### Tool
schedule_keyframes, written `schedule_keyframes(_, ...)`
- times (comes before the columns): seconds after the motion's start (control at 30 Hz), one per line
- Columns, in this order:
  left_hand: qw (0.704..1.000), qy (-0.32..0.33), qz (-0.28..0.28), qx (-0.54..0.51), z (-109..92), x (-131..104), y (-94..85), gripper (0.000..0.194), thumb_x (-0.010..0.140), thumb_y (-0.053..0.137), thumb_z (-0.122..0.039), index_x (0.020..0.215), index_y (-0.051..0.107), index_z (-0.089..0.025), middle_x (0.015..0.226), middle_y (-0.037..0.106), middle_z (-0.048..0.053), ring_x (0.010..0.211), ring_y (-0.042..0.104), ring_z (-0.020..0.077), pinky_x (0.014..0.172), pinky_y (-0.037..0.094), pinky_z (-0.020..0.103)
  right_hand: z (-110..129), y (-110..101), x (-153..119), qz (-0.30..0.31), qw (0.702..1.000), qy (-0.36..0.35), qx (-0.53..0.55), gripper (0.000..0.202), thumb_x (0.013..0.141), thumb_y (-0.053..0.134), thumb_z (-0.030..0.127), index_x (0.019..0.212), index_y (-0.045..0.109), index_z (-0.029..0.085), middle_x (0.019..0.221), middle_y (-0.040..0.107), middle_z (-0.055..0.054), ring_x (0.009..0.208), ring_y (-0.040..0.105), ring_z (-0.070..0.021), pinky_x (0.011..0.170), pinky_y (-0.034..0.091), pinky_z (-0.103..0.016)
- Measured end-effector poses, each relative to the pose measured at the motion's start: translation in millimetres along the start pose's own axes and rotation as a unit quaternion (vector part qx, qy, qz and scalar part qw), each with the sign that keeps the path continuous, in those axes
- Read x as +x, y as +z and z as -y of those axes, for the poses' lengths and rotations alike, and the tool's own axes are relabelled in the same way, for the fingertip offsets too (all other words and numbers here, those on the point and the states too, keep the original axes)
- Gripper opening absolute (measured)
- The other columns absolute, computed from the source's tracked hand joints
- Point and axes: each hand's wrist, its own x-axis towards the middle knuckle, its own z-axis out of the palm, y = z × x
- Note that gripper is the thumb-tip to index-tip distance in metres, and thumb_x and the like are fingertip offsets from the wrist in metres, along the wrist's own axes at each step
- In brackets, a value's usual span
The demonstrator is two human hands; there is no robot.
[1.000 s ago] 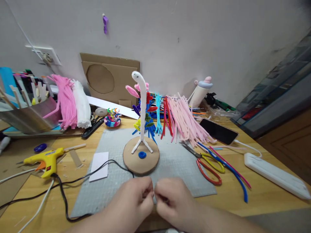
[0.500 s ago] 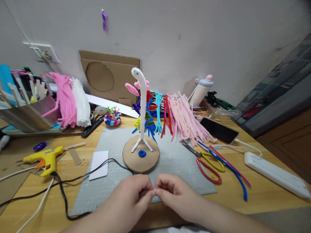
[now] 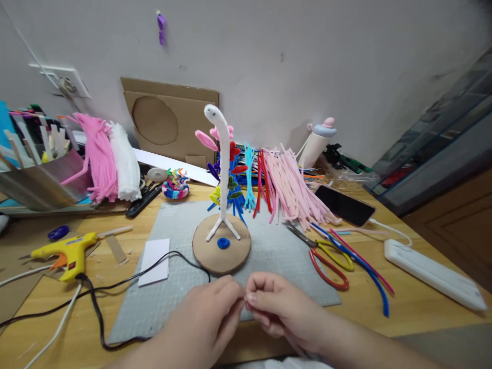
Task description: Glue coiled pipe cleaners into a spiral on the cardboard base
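My left hand (image 3: 221,310) and my right hand (image 3: 271,302) meet fingertip to fingertip above the front edge of the grey cutting mat (image 3: 284,277). Both are closed in a pinch; whatever sits between the fingertips is hidden or too small to name. Just beyond them stands a round cardboard base (image 3: 207,253). On it rises a white fuzzy stem (image 3: 224,174) with a bent top and splayed feet, with a blue coil (image 3: 223,243) lying in front. Pink, red, purple, yellow and green petal shapes show around the stem.
To the left lie a yellow hot glue gun (image 3: 73,253), its black cord and a white card (image 3: 154,261). Scissors (image 3: 328,261), blue pipe cleaners (image 3: 369,277), a phone (image 3: 345,205) and a white power strip (image 3: 434,274) are on the right. Bundled pipe cleaners (image 3: 286,184) lie behind.
My right hand has turned so its thumb and lower fingers show more. My left hand has rolled over slightly, its fingers now more covered. The view has shifted a little.
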Motion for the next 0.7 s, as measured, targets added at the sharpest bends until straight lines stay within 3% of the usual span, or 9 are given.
schedule_keyframes(0.13,0.972,0.133,-0.053,0.184,3.0,-2.4,1.9,0.019,0.082,0.038,-0.004,0.077,0.049,-0.019,0.069,0.052,-0.001,0.058,0.046,0.0130,0.052,0.028,0.025,3.8,0.1,-0.3,0.036,0.991,0.084,0.095,0.014,0.070,0.059,0.025,0.071,0.046,0.019,0.047,0.046,0.008,0.031,0.023,-0.0020,0.035,0.011,-0.018)
schedule_keyframes(0.27,0.970,0.142,-0.094,0.175,4.9,-3.2,6.2,0.018,0.075,0.043,-0.002,0.073,0.047,-0.020,0.064,0.049,-0.003,0.055,0.043,0.0118,0.050,0.026,0.024,4.4,2.2,0.8,0.048,0.989,0.110,0.083,0.009,0.070,0.053,0.022,0.074,0.044,0.021,0.048,0.043,0.009,0.033,0.019,-0.0029,0.038,0.010,-0.019)
schedule_keyframes(0.37,0.995,0.037,-0.068,0.055,3.3,0.0,9.3,0.016,0.070,0.046,-0.005,0.065,0.044,-0.019,0.058,0.043,-0.006,0.054,0.040,0.0095,0.051,0.025,0.022,-0.6,5.5,1.8,-0.030,0.994,-0.027,-0.098,0.009,0.069,0.051,0.020,0.067,0.043,0.020,0.049,0.037,0.009,0.041,0.024,-0.0049,0.042,0.016,-0.019)
schedule_keyframes(0.4,0.999,-0.014,-0.052,-0.002,2.2,2.1,9.5,0.015,0.069,0.046,-0.006,0.062,0.043,-0.019,0.056,0.040,-0.006,0.054,0.038,0.0088,0.051,0.025,0.021,-2.2,6.5,1.5,-0.056,0.975,-0.096,-0.191,0.010,0.069,0.051,0.017,0.064,0.042,0.019,0.050,0.037,0.008,0.045,0.028,-0.0056,0.044,0.019,-0.019)
schedule_keyframes(0.47,0.987,-0.100,-0.025,-0.122,0.0,7.1,7.8,0.014,0.069,0.048,-0.011,0.059,0.042,-0.018,0.055,0.038,-0.007,0.054,0.036,0.0080,0.051,0.025,0.020,-3.2,7.7,-0.2,-0.077,0.909,-0.201,-0.358,0.014,0.069,0.050,0.012,0.059,0.042,0.018,0.054,0.037,0.007,0.052,0.033,-0.0067,0.049,0.023,-0.020)
schedule_keyframes(0.53,0.954,-0.165,0.014,-0.249,-1.1,10.6,2.9,0.013,0.072,0.051,-0.020,0.061,0.044,-0.019,0.051,0.036,-0.008,0.050,0.032,0.0077,0.048,0.025,0.020,0.3,7.2,-3.8,-0.071,0.867,-0.223,-0.440,0.014,0.072,0.049,0.011,0.061,0.045,0.018,0.055,0.039,0.006,0.053,0.034,-0.0071,0.049,0.023,-0.021)
schedule_keyframes(0.63,0.874,-0.233,0.106,-0.414,1.4,7.6,-9.3,0.025,0.078,0.054,-0.045,0.074,0.049,-0.021,0.043,0.027,-0.012,0.038,0.020,0.0068,0.040,0.020,0.020,16.5,-1.6,-15.3,-0.101,0.867,-0.196,-0.447,0.012,0.079,0.050,0.016,0.067,0.051,0.018,0.057,0.042,0.005,0.054,0.038,-0.0085,0.049,0.028,-0.021)
schedule_keyframes(0.7,0.856,-0.241,0.132,-0.438,5.5,-0.6,-18.8,0.038,0.079,0.052,-0.058,0.081,0.053,-0.020,0.044,0.022,-0.013,0.039,0.015,0.0065,0.039,0.016,0.020,33.4,-18.1,-31.4,-0.151,0.865,-0.201,-0.435,0.014,0.081,0.051,0.020,0.067,0.052,0.018,0.059,0.045,0.003,0.056,0.042,-0.0104,0.051,0.032,-0.022)
